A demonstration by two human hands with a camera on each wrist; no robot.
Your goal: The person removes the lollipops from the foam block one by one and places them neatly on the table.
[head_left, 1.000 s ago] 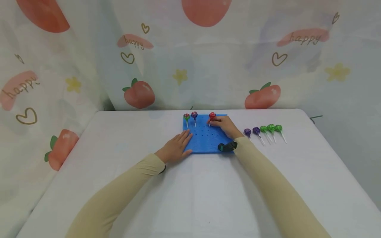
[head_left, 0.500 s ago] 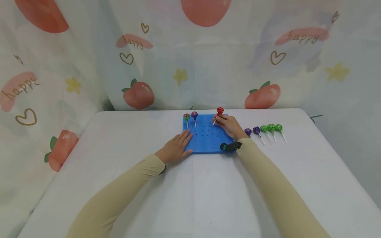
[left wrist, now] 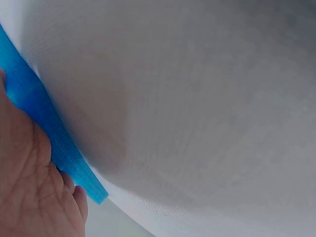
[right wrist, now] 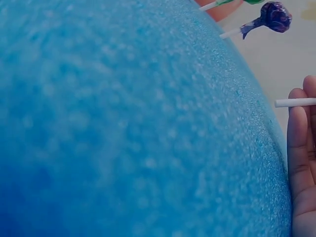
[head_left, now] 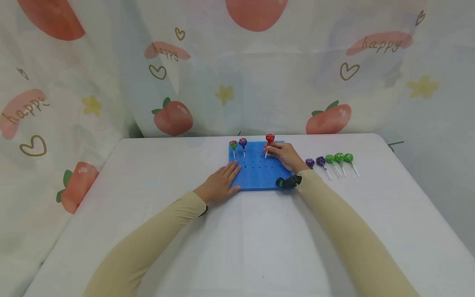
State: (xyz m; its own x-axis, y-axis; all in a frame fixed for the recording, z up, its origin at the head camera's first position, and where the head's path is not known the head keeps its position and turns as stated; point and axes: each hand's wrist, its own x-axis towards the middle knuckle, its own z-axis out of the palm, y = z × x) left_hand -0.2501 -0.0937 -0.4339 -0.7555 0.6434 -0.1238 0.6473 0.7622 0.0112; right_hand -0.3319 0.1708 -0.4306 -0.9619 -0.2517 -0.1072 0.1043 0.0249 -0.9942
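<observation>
My right hand (head_left: 285, 155) pinches a red-wrapped lollipop (head_left: 270, 138) over the far right part of a blue foam board (head_left: 256, 179) dotted with small holes. In the right wrist view the bare end of its white stick (right wrist: 291, 102) pokes out past the fingertips, above the board's surface. My left hand (head_left: 219, 185) lies with straight fingers on the board's left front edge; the left wrist view shows it against the blue side. Upright in the board's far left stand a green-and-red lollipop (head_left: 233, 144) and a purple lollipop (head_left: 243, 142).
Right of the board, a row of loose lollipops lies on the white table (head_left: 237, 247): purple ones (head_left: 320, 161) nearer the board, then green ones (head_left: 339, 157). A patterned curtain (head_left: 259, 82) hangs behind the table's far edge.
The red lollipop was low over the board a second ago, then was raised and shifted right with my right hand; since then it has moved slightly left. My left hand has stayed put.
</observation>
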